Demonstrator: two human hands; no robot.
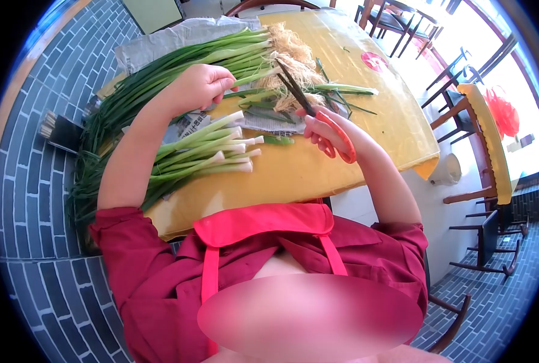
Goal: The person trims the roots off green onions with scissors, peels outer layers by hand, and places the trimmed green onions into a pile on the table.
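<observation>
A red apron (263, 225) is closest, below both hands. The left hand (204, 86) is clamped on a green onion (254, 77), its white end at the blades of the scissors (295, 91) gripped in the right hand (330, 134). Rooted onions (221, 54) crowd the space beyond the left hand, over newspaper (154, 43); trimmed onions (190, 162) lie on its near side. A chopstick holder (65, 133) stands farther left. Right of the right hand, the yellow counter (396, 115) stretches to its edge, with chairs (460, 103) past it.
</observation>
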